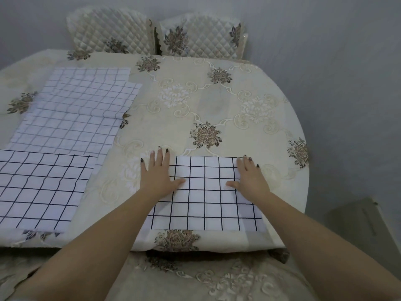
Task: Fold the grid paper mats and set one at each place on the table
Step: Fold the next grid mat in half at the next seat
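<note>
Lying left of the folded mat (208, 192), grid sheets (71, 118) (overlapping); chairs (108, 33) beyond.

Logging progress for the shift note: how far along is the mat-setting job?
Done, apparently: a near-left mat lies flat by the table edge. In hand: left hand and right hand press flat-fingered on the near-right mat, smoothing or squaring it. Left: the overlapping sheets at far left lie loose, and no mat sits before the far chairs.
</note>
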Available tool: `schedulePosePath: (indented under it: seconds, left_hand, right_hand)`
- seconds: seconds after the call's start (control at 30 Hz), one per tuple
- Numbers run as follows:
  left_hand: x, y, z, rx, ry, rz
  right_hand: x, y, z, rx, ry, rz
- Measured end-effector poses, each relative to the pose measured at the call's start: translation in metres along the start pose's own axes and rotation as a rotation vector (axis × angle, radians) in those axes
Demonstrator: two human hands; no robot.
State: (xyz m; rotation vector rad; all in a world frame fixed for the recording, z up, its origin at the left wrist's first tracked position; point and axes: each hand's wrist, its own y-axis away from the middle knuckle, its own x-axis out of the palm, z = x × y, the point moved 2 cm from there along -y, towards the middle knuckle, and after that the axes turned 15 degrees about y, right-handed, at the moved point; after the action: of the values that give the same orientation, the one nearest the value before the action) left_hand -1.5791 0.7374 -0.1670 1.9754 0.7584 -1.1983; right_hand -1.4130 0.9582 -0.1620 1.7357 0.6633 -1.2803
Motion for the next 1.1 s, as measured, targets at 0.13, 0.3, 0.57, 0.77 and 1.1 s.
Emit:
schedulePosePath:
  seconds: [0.13,0.3,0.57,0.77,1.1]
  left_hand:
    - [0.012,0.031,-0.040,0.199,0.054,0.108]
    - [0.041,0.056,-0.059,0.199,0.104,0.304]
    - [0.041,0.059,-0.039,0.069,0.024,0.378]
    - [0.034,0.064,-0.009,0.045,-0.010,0.340]
    - [0.024,0.072,0.003,-0.065,0.016,0.310]
  right_hand:
    - [-0.001,0.025,0.052,-0.210,-0.010,-0.018]
    - [0.016,0.048,0.095,-0.334,0.005,0.100]
    - [0.019,0.056,0.078,-0.236,0.015,0.200]
    - [0.024,0.065,0.040,-0.168,-0.084,0.215]
    - [0.019,0.072,0.023,-0.063,-0.013,0.228]
